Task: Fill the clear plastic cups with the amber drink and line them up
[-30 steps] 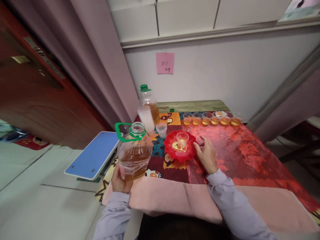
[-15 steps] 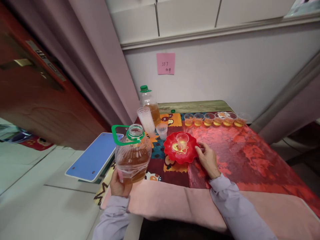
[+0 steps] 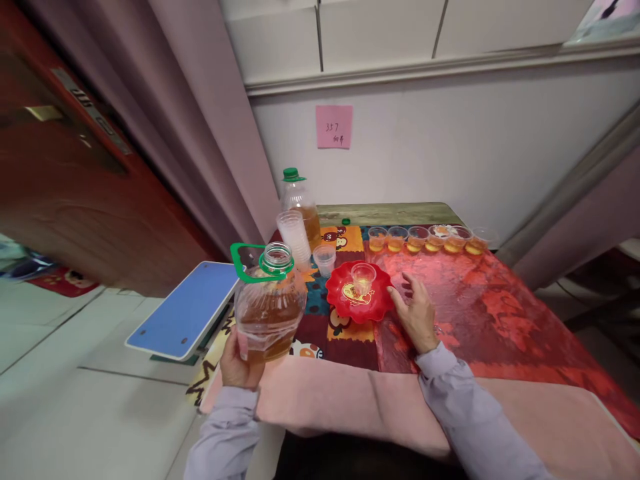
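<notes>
My left hand (image 3: pixel 239 363) grips the lower side of a large clear jug (image 3: pixel 273 313) of amber liquid, uncapped, with a green handle ring at its neck. My right hand (image 3: pixel 416 310) has its fingers apart at the right edge of a red scalloped plate (image 3: pixel 345 300), its thumb close to the rim. On the plate stands a clear cup (image 3: pixel 363 277) with a little yellowish liquid. Just left of the plate is another clear cup (image 3: pixel 325 259), beside a tall stack of nested cups (image 3: pixel 294 237).
A second jug (image 3: pixel 310 220) with a green cap stands behind the stack. Several cups of yellow liquid (image 3: pixel 416 241) form a row at the table's back right. A loose green cap (image 3: pixel 346 221) lies near the wall. A blue board (image 3: pixel 185 310) is at the left.
My right hand has let go of the red plate's rim and its fingers have spread. The jug in my left hand has shifted slightly up and right.
</notes>
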{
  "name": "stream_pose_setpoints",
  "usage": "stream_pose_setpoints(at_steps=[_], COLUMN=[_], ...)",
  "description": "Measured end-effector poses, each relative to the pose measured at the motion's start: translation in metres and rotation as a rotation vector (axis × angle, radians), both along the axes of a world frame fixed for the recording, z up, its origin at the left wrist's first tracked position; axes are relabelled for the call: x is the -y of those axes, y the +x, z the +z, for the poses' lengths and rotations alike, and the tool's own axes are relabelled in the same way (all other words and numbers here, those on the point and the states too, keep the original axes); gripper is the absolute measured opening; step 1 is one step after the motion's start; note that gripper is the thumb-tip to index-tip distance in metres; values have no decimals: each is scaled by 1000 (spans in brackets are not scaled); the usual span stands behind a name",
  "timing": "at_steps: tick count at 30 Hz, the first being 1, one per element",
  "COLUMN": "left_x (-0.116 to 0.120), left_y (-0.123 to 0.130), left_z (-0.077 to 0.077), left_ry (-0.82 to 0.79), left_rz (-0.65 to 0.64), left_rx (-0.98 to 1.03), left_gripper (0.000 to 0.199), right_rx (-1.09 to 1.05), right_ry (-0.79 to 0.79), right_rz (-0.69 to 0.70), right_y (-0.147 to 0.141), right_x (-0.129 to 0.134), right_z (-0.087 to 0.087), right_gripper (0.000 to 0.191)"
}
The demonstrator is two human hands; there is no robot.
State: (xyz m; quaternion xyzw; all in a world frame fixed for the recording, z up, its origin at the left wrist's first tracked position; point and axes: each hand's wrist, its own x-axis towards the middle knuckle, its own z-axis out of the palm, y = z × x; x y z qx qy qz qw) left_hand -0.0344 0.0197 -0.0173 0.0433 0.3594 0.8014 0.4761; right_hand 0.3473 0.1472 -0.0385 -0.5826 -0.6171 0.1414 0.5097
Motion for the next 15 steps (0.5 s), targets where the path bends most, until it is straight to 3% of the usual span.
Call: stream_pose_setpoints(at_steps=[3, 6, 10, 15], left_x=[0, -1, -1, -1], left_y=[3, 8, 15, 15], left_z=[4, 10, 16, 18], left_ry=[-69, -67, -106, -123], left_rz=[-14, 4, 67, 69], left_rx=[7, -8, -74, -98], left_gripper=[39, 28, 15, 21], right_rx=[156, 289, 255, 165], right_ry=[140, 117, 21, 57], right_rz=[121, 181, 184, 255], right_y=[-13, -32, -47, -48], right_x=[-3, -11, -22, -24], right_z=[20, 29, 22, 12], right_gripper=[60, 47, 21, 18])
